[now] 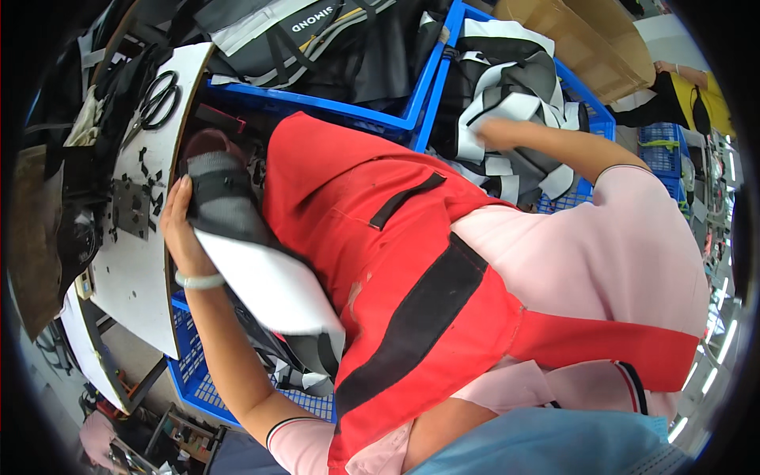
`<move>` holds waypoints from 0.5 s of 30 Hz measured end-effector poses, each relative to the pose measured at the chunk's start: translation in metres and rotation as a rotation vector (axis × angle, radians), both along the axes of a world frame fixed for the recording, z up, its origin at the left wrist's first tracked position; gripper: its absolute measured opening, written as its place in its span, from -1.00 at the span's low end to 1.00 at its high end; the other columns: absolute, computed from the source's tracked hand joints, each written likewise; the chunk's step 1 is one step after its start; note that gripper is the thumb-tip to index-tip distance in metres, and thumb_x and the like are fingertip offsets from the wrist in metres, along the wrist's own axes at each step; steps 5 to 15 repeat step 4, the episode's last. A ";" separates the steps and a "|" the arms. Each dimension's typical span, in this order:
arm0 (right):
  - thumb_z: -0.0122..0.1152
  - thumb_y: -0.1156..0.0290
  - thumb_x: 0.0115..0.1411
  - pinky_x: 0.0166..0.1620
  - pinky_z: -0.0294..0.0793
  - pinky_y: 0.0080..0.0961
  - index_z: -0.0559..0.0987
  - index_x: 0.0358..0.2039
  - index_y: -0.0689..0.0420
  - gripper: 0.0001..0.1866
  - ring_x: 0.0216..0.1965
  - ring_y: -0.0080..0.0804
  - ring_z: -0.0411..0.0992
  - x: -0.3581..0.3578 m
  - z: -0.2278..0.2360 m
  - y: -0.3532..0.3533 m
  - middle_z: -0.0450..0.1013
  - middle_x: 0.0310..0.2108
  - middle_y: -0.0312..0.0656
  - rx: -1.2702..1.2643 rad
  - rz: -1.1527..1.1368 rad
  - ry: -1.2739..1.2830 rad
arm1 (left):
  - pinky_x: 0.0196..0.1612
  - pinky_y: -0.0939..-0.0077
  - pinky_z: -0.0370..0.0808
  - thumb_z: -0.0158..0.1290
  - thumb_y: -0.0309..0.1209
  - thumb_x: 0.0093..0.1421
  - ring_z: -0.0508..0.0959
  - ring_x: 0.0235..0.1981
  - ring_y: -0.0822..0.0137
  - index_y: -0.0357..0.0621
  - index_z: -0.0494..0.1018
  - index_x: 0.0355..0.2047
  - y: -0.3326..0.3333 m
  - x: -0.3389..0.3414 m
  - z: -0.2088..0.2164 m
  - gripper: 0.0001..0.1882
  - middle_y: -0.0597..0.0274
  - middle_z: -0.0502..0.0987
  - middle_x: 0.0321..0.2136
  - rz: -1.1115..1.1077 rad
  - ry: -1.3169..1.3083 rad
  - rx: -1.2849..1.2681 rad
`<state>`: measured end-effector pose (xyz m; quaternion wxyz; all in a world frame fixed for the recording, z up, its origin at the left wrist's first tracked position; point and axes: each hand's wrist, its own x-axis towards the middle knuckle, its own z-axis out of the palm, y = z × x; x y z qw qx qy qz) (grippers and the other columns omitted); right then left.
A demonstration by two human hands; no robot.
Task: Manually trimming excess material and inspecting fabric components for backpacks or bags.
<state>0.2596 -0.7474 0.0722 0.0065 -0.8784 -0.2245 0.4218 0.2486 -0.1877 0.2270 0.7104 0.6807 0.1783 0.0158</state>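
On the left, my left hand [184, 229] is closed on the edge of a folded fabric piece [261, 273], grey and black at its upper end and white below. The piece hangs down beside my red apron, next to the edge of a white worktable. Over to the right, my right hand [497, 134] reaches over a blue basket [599, 119] and is nearest to a white, black-edged fabric strip [514, 107]. Motion smears its fingers, so whether it grips the strip is not clear. More grey, white and black pieces lie tangled in that basket.
Black-handled scissors [161, 100] and small black scraps [142, 170] lie on the white worktable [134, 277]. Another blue crate [317, 103] holds black bags ahead. A lower blue basket [194, 364] stands left. A cardboard box [578, 39] and a person in yellow [708, 103] are beyond.
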 end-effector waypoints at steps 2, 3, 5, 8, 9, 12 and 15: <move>0.18 0.54 0.00 0.03 0.39 -0.26 0.43 0.08 0.10 -0.46 0.02 -0.10 0.38 0.030 0.057 0.128 0.39 0.02 -0.01 0.728 -0.050 -0.378 | -0.03 0.56 0.41 0.03 -0.41 0.22 0.53 -0.24 0.37 -0.41 0.50 -0.12 -0.002 0.009 -0.002 -0.69 0.16 0.57 -0.24 0.109 -0.010 -0.053; 0.20 0.56 -0.01 0.15 0.30 -0.29 0.37 0.14 0.01 -0.37 0.15 -0.10 0.29 0.034 0.098 0.193 0.30 0.14 -0.07 1.054 0.002 -0.470 | -0.01 0.52 0.41 0.03 -0.41 0.22 0.53 -0.23 0.34 -0.41 0.50 -0.12 0.004 0.009 -0.013 -0.69 0.14 0.57 -0.23 0.198 -0.022 -0.051; 0.20 0.56 -0.01 0.15 0.30 -0.29 0.37 0.14 0.01 -0.37 0.15 -0.10 0.29 0.035 0.099 0.210 0.30 0.14 -0.07 1.085 0.043 -0.450 | 0.01 0.52 0.40 0.10 -0.41 0.17 0.53 -0.17 0.32 -0.42 0.50 -0.10 0.000 0.015 -0.021 -0.66 0.11 0.57 -0.18 0.197 -0.064 -0.087; 0.20 0.56 -0.01 0.15 0.30 -0.29 0.37 0.14 0.01 -0.37 0.15 -0.10 0.29 0.035 0.099 0.210 0.30 0.14 -0.07 1.085 0.043 -0.450 | 0.01 0.52 0.40 0.10 -0.41 0.17 0.53 -0.17 0.32 -0.42 0.50 -0.10 0.000 0.015 -0.021 -0.66 0.11 0.57 -0.18 0.197 -0.064 -0.087; 0.20 0.56 -0.01 0.15 0.30 -0.29 0.37 0.14 0.01 -0.37 0.15 -0.10 0.29 0.035 0.099 0.210 0.30 0.14 -0.07 1.085 0.043 -0.450 | 0.01 0.52 0.40 0.10 -0.41 0.17 0.53 -0.17 0.32 -0.42 0.50 -0.10 0.000 0.015 -0.021 -0.66 0.11 0.57 -0.18 0.197 -0.064 -0.087; 0.20 0.56 -0.01 0.15 0.30 -0.29 0.37 0.14 0.01 -0.37 0.15 -0.10 0.29 0.035 0.099 0.210 0.30 0.14 -0.07 1.085 0.043 -0.450 | 0.01 0.52 0.40 0.10 -0.41 0.17 0.53 -0.17 0.32 -0.42 0.50 -0.10 0.000 0.015 -0.021 -0.66 0.11 0.57 -0.18 0.197 -0.064 -0.087; 0.20 0.56 -0.01 0.15 0.30 -0.29 0.37 0.14 0.01 -0.37 0.15 -0.10 0.29 0.035 0.099 0.210 0.30 0.14 -0.07 1.085 0.043 -0.450 | 0.01 0.52 0.40 0.10 -0.41 0.17 0.53 -0.17 0.32 -0.42 0.50 -0.10 0.000 0.015 -0.021 -0.66 0.11 0.57 -0.18 0.197 -0.064 -0.087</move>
